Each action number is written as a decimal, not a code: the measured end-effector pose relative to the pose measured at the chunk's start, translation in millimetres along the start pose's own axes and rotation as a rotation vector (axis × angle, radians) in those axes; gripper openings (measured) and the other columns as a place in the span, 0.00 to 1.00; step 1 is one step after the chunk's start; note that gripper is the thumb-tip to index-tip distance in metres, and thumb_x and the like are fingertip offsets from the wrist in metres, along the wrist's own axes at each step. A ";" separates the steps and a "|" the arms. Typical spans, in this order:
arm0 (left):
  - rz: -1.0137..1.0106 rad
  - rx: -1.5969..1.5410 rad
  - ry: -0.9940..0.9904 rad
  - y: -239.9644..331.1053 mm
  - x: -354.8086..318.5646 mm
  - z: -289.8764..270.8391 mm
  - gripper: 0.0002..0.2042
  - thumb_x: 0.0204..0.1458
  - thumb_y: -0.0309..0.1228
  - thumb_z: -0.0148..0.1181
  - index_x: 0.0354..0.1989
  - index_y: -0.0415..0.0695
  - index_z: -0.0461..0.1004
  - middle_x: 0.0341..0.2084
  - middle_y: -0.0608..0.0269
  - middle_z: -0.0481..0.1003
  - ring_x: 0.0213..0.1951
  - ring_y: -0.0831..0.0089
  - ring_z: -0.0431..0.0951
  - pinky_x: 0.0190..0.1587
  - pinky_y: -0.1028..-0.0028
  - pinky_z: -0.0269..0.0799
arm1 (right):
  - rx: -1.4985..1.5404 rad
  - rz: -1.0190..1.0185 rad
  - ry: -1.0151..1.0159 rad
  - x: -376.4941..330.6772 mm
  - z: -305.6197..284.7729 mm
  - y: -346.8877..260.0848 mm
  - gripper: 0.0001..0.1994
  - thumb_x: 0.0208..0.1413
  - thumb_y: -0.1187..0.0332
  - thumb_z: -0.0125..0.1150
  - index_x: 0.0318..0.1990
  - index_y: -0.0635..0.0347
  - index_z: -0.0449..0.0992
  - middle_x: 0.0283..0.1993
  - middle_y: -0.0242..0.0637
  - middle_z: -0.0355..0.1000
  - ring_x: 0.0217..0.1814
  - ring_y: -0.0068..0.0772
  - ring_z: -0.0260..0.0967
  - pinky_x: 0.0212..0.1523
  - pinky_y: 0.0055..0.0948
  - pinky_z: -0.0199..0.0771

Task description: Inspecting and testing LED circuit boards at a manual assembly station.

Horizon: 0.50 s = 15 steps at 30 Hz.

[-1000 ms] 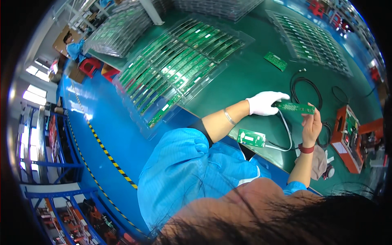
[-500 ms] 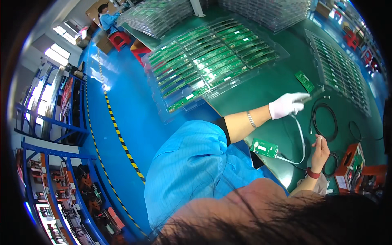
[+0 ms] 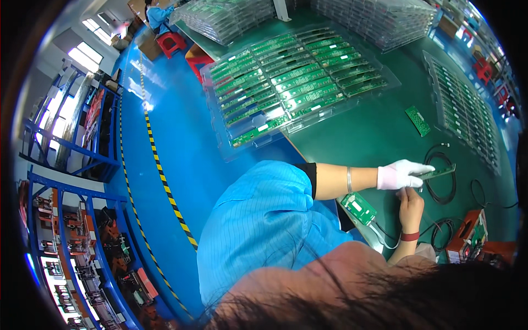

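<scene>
My left hand (image 3: 404, 174), in a white glove, grips a narrow green circuit board (image 3: 438, 171) that juts out past its fingertips to the right. Just below the glove is my bare right hand (image 3: 411, 209), a red band round its wrist. Its fingers are pinched together close to the left hand; what they hold is hidden. A small green circuit board (image 3: 358, 208) with a white part lies near the table edge, below my left forearm. From it a white cable (image 3: 380, 236) curves toward my right wrist.
A clear tray (image 3: 286, 91) of several boards lies beyond my left arm, and another tray (image 3: 465, 110) at far right. One loose board (image 3: 418, 121) lies between. A coiled black cable (image 3: 454, 187) and an orange fixture (image 3: 466, 236) are at right. Stacked trays (image 3: 379, 22) stand behind.
My left hand has come nearer with the narrow board, which has turned to show more of itself. My right hand has moved left to meet it, its fingers now pinched; the white cable's loop has dropped lower.
</scene>
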<state>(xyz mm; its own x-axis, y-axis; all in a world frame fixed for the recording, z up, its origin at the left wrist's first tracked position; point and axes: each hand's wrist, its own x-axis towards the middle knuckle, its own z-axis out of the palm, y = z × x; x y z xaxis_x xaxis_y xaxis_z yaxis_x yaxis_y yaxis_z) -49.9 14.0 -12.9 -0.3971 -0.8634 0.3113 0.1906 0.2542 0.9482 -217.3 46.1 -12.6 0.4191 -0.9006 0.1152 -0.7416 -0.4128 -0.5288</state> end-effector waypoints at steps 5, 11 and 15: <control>-0.129 -0.090 0.008 23.4 -2.6 -3.8 0.27 0.50 0.29 0.56 0.62 0.42 0.66 0.53 0.57 0.74 0.48 0.66 0.75 0.53 0.72 0.70 | 0.094 -0.063 0.008 3.5 -1.9 -2.4 0.08 0.59 0.72 0.52 0.34 0.70 0.75 0.29 0.44 0.74 0.25 0.40 0.67 0.30 0.31 0.67; 0.038 0.802 -0.267 13.8 -1.9 -20.7 0.25 0.51 0.32 0.55 0.61 0.44 0.68 0.54 0.56 0.74 0.49 0.62 0.76 0.53 0.72 0.70 | 0.052 -0.306 0.217 -3.1 13.7 15.0 0.08 0.60 0.72 0.51 0.35 0.68 0.75 0.26 0.40 0.71 0.23 0.35 0.63 0.27 0.29 0.64; 0.204 0.496 0.134 -5.3 -12.6 -45.5 0.23 0.55 0.38 0.52 0.59 0.45 0.70 0.48 0.60 0.77 0.40 0.67 0.78 0.44 0.72 0.73 | 0.175 -0.103 0.195 -9.1 9.8 18.0 0.09 0.62 0.71 0.50 0.38 0.65 0.76 0.23 0.33 0.67 0.22 0.26 0.59 0.26 0.25 0.61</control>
<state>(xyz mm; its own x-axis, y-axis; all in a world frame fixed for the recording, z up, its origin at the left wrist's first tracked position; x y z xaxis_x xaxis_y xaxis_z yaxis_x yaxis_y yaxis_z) -5.1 3.6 -24.7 -0.2721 -0.8150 0.5116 -0.2075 0.5688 0.7959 -229.4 48.1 -31.4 0.3668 -0.8711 0.3265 -0.5910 -0.4892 -0.6414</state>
